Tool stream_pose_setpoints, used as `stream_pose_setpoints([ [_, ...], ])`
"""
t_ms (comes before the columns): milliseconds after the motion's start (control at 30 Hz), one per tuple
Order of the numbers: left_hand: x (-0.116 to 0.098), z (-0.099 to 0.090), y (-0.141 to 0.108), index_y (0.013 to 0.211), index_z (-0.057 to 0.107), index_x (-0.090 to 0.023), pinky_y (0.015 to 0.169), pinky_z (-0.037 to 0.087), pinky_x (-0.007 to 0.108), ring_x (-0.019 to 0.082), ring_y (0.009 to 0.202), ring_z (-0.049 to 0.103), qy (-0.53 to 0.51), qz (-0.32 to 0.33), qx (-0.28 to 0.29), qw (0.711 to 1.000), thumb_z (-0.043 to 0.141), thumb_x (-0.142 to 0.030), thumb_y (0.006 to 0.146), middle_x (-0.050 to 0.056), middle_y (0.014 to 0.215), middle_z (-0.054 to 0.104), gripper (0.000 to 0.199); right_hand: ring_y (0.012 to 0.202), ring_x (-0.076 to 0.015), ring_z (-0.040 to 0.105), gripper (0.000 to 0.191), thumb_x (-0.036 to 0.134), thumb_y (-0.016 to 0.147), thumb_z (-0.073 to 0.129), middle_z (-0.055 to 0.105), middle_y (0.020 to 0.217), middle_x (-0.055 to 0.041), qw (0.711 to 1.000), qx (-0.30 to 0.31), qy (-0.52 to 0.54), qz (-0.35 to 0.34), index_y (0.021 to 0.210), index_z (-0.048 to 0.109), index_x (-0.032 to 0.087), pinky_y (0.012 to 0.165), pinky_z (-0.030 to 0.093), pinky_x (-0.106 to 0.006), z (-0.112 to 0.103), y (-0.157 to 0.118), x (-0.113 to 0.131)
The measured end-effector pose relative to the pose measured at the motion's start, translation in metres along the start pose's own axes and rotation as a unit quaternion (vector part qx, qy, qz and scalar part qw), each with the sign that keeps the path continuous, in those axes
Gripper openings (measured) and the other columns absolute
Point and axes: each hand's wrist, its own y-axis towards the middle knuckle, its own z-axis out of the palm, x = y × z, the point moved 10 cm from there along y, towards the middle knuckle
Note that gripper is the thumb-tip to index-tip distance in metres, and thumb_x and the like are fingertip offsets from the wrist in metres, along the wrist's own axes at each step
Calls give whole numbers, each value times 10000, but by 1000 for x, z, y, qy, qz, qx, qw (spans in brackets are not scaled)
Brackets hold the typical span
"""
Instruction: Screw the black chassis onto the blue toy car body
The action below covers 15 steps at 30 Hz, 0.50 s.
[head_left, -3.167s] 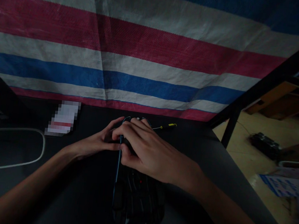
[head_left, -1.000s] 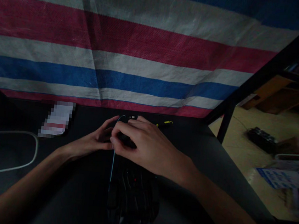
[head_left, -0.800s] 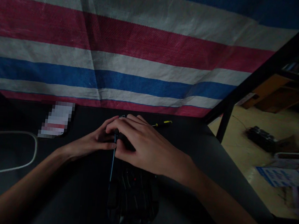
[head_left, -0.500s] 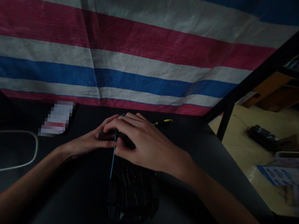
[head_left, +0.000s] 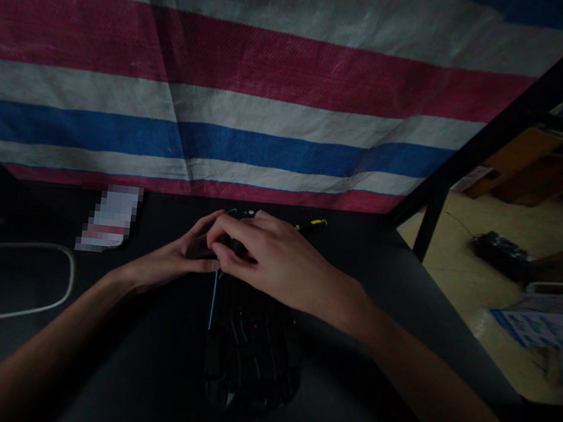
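A black ridged device (head_left: 253, 356), with a small red spot on top and a thin blue strip (head_left: 212, 301) along its left side, lies on the dark table. My left hand (head_left: 189, 252) is at the left of its far part, thumb and fingers closed around that side. Over the far part arches my right hand (head_left: 281, 258), its thumb and index finger pinched close to the left fingertips. Whatever sits in that pinch is too dark and covered to make out. Just beyond the right knuckles rests a black and yellow screwdriver (head_left: 316, 224).
A striped red, white and blue tarp (head_left: 276, 69) hangs behind the dark table (head_left: 371, 267). To the left are a white cable loop (head_left: 71, 276) and a blurred-out pale item (head_left: 112, 217). On the floor at right are a black object (head_left: 501, 254) and a blue-white sheet (head_left: 541, 327).
My right hand has drawn back slightly from the left fingers, its index finger and thumb pinching closer together. More of the device's far end shows. The view has shifted a little.
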Motion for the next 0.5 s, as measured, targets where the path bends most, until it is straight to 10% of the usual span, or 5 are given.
stream_pose_setpoints([
  [300, -5, 5, -2, 1621, 194, -426, 1244, 291, 524, 339, 1564, 255, 9, -9, 15, 1000, 769, -265, 895, 69, 1694, 336, 940, 812, -156, 591, 141, 282, 1027, 488, 664, 872, -5, 999, 12, -20, 22, 1032, 615, 222, 771, 411, -288, -3, -2, -4],
  [500, -5, 5, -2, 1638, 179, -374, 1246, 273, 544, 372, 1524, 343, 19, -3, 22, 1000, 789, -254, 877, 122, 1618, 456, 983, 1073, -169, 599, 230, 152, 919, 573, 680, 1152, -49, 999, -9, 40, -26, 1143, 565, 201, 973, 425, -304, -4, -1, 9],
])
